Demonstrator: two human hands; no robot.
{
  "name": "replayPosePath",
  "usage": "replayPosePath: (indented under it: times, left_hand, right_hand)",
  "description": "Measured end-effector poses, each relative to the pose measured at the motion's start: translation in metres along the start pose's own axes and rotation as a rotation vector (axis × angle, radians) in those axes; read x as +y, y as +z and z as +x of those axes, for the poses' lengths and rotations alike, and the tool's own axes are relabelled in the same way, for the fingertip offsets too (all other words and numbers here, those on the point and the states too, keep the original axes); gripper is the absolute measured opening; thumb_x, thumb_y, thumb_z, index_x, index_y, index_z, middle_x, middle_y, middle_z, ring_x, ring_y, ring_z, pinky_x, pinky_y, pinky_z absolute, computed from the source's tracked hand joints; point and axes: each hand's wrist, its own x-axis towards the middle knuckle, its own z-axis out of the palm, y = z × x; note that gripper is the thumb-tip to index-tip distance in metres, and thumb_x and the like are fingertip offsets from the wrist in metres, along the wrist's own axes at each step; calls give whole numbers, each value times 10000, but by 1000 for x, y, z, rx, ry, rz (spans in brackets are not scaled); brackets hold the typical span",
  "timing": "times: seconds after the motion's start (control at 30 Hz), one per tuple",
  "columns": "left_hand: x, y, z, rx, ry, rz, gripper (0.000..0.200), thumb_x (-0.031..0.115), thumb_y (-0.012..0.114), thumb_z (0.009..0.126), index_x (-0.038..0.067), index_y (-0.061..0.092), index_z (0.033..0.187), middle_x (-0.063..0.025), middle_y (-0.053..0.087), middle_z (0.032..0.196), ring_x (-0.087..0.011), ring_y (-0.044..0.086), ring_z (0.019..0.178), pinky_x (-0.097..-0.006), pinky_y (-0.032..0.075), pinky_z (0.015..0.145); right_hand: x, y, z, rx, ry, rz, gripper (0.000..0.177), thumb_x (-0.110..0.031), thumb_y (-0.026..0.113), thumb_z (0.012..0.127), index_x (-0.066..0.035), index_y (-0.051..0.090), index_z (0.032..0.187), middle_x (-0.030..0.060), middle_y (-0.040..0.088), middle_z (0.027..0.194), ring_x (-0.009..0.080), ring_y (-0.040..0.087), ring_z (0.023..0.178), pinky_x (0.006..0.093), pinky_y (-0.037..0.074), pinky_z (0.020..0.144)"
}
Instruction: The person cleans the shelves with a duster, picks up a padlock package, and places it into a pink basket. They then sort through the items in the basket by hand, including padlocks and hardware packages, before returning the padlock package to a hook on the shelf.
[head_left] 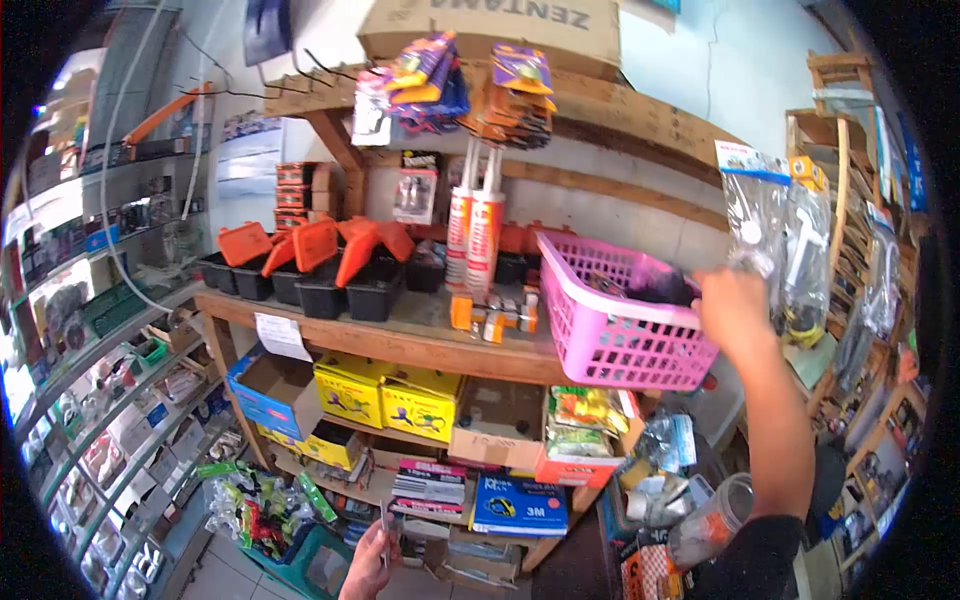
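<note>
A pink plastic basket [640, 345] sits tilted at the right end of the wooden shelf, overhanging its front edge. My right hand [735, 310] is closed at the basket's right rim, next to a dark item [665, 288] lying inside. Other small contents of the basket are blurred. Low in the view, my left hand [370, 562] is closed around a thin, flat object [385, 525] seen edge-on; its kind does not show. To the left of the basket stand two sealant cartridges [475, 235] with small orange-and-white boxes [495, 315] in front.
Black bins with orange lids [325, 290] line the shelf [400, 335]. Below are yellow boxes [420, 400], a blue 3M box [518, 507] and a green stool [290, 565] bearing bagged items. Packets [520, 90] hang overhead. A clear jar [712, 520] stands below my right arm.
</note>
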Motion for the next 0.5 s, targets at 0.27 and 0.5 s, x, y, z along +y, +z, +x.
replayPosePath:
  times: [0.27,0.5]
  left_hand:
    - [101,85,65,-366,220,325,615,50,463,859,67,142,1383,-88,224,1397,-203,274,1247,-335,217,1018]
    - [234,187,94,-454,1073,660,843,25,610,755,-2,4,1340,-159,331,1206,-193,410,1070,-326,355,912]
  right_hand:
    - [-116,-80,-86,213,-712,582,432,-320,644,702,-109,520,1057,61,506,861,199,560,797,336,460,576]
    - [-160,-128,-68,320,-738,471,587,-363,671,674,-104,484,1165,94,485,1011,215,551,804,306,459,575]
